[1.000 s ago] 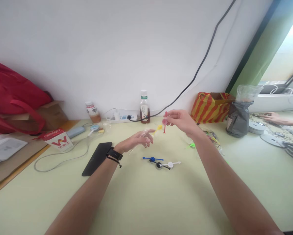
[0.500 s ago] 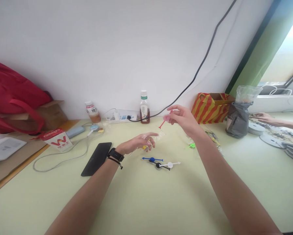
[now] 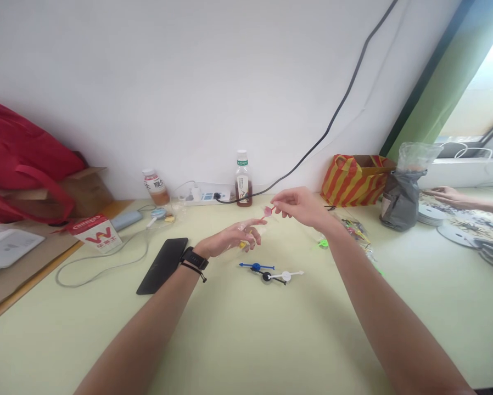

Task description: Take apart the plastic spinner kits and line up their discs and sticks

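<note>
My right hand (image 3: pixel 300 207) pinches one end of a red arrow spinner (image 3: pixel 267 212) with a pinkish round hub. Its other end reaches the fingertips of my left hand (image 3: pixel 234 238). A clear plastic bag (image 3: pixel 243 226) is held in the left hand, with something yellow (image 3: pixel 242 245) showing under the fingers. On the table just below lie a blue arrow spinner (image 3: pixel 256 267), a black one (image 3: pixel 267 277) and a white one (image 3: pixel 286 276), close together and partly overlapping. A bright green piece (image 3: pixel 323 243) lies left of my right forearm.
Behind my hands stand a drink bottle (image 3: pixel 243 184) and a power strip (image 3: pixel 211 193). A black phone (image 3: pixel 163 266) lies by my left wrist. Bagged colourful pieces (image 3: pixel 356 230), a striped bag (image 3: pixel 349 181) and a grey bag (image 3: pixel 401 200) are rightward. Another person's hand (image 3: pixel 446 195) is far right.
My right hand has moved down and slightly left, bringing the red arrow spinner to the left hand's fingertips. The left hand stays nearly in place; the spinners on the table have not moved.
</note>
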Demonstrator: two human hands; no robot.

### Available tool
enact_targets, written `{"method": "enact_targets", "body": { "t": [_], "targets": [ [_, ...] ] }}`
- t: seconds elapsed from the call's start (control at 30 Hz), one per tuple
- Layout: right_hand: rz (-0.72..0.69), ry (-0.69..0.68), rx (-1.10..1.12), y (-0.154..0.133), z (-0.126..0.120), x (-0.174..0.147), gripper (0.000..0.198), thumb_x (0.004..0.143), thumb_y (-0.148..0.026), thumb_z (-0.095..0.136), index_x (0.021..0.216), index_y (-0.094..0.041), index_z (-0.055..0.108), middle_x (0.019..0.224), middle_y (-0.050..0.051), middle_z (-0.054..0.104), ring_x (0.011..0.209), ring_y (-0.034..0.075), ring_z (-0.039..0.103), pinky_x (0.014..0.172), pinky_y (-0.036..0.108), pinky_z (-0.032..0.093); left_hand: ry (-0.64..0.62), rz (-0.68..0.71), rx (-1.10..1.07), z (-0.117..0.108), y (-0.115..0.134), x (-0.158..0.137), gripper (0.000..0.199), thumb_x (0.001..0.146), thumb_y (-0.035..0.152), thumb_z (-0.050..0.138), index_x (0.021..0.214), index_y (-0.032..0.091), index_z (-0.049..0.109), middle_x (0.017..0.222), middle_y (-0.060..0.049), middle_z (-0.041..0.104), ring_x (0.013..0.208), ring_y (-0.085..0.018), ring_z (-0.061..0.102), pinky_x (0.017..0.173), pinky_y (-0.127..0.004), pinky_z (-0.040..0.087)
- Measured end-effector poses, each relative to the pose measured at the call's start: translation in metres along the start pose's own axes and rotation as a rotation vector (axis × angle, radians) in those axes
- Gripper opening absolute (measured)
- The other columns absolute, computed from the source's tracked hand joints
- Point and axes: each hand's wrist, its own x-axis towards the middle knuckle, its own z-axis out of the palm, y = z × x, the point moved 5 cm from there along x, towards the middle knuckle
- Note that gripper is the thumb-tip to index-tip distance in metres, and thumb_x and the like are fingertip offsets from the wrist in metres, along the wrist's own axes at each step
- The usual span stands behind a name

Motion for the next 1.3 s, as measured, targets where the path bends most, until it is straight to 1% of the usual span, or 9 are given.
{"method": "enact_targets", "body": {
  "t": [0.1,0.23,0.3,0.47,0.73,0.93,1.1,1.2,1.3],
  "targets": [
    [-0.033,-0.08,-0.019,-0.008,0.003,-0.003,0.015,0.089,-0.024,0.065,0.093,-0.017,0.077,0.082,0.006,0.075,0.066,0.014,0.063,0.056,0.025,0.048,0.006,-0.006,-0.001,-0.001,-0.001,0.0,0.067,0.089,0.036,0.064,0.152,0.023,0.047,0.105,-0.01,0.065,0.084,-0.02,0.058,0.073,-0.033,0.043],
    [-0.052,0.014,0.002,-0.02,-0.009,-0.008,0.015,0.088,-0.022,0.064,0.094,-0.017,0.076,0.079,0.006,0.073,0.07,0.015,0.064,0.058,0.024,0.048,0.01,-0.011,0.012,-0.001,0.0,-0.001,0.067,0.087,0.037,0.066,0.15,0.022,0.049,0.104,-0.01,0.066,0.083,-0.019,0.057,0.071,-0.032,0.042],
    [-0.039,0.013,-0.002,-0.02,-0.011,-0.009,0.014,0.087,-0.021,0.064,0.095,-0.017,0.075,0.077,0.005,0.072,0.07,0.015,0.064,0.058,0.024,0.047,0.013,-0.007,0.011,-0.001,0.001,0.0,0.066,0.086,0.038,0.066,0.149,0.021,0.051,0.105,-0.01,0.066,0.082,-0.019,0.057,0.071,-0.032,0.042],
    [-0.015,-0.161,-0.03,-0.006,0.007,-0.004,0.009,0.086,-0.023,0.066,0.092,-0.017,0.071,0.075,0.003,0.071,0.065,0.014,0.062,0.056,0.024,0.046,-0.002,0.012,-0.003,0.002,0.001,0.002,0.066,0.085,0.038,0.068,0.147,0.023,0.053,0.104,-0.009,0.066,0.084,-0.02,0.058,0.071,-0.032,0.042],
    [0.011,-0.183,-0.094,-0.001,0.02,-0.002,0.011,0.089,-0.026,0.064,0.092,-0.018,0.071,0.082,0.004,0.076,0.063,0.013,0.061,0.052,0.022,0.045,0.0,-0.026,-0.052,0.002,-0.002,0.001,0.067,0.084,0.037,0.068,0.148,0.024,0.051,0.104,-0.009,0.064,0.087,-0.02,0.058,0.072,-0.032,0.042],
    [0.061,-0.263,-0.122,-0.002,0.024,-0.005,0.022,0.096,-0.04,0.061,0.097,-0.02,0.072,0.084,0.005,0.079,0.058,0.012,0.057,0.049,0.023,0.042,-0.023,-0.018,-0.036,0.01,0.011,-0.001,0.063,0.085,0.039,0.068,0.144,0.022,0.054,0.101,-0.009,0.063,0.086,-0.02,0.056,0.071,-0.032,0.042],
    [0.039,-0.186,-0.143,-0.008,0.016,-0.005,0.038,0.097,-0.055,0.058,0.098,-0.02,0.073,0.085,0.007,0.078,0.063,0.015,0.061,0.048,0.024,0.041,-0.008,-0.034,-0.052,0.007,0.01,-0.001,0.064,0.086,0.036,0.067,0.147,0.022,0.052,0.1,-0.008,0.062,0.083,-0.019,0.055,0.072,-0.032,0.04],
    [0.008,-0.3,-0.117,-0.011,0.016,-0.009,0.035,0.092,-0.054,0.067,0.104,-0.022,0.074,0.093,0.006,0.077,0.058,0.013,0.061,0.051,0.025,0.045,0.026,-0.029,-0.108,0.001,0.004,-0.002,0.065,0.087,0.04,0.068,0.148,0.021,0.052,0.104,-0.01,0.063,0.084,-0.02,0.057,0.073,-0.032,0.041],
    [-0.063,-0.397,-0.082,-0.012,0.021,-0.01,0.027,0.09,-0.045,0.069,0.102,-0.02,0.073,0.093,0.005,0.076,0.067,0.016,0.068,0.059,0.026,0.049,0.027,-0.017,-0.152,-0.001,0.002,-0.004,0.065,0.091,0.048,0.065,0.149,0.023,0.051,0.11,-0.012,0.064,0.089,-0.022,0.061,0.076,-0.034,0.043]
  ]
}}
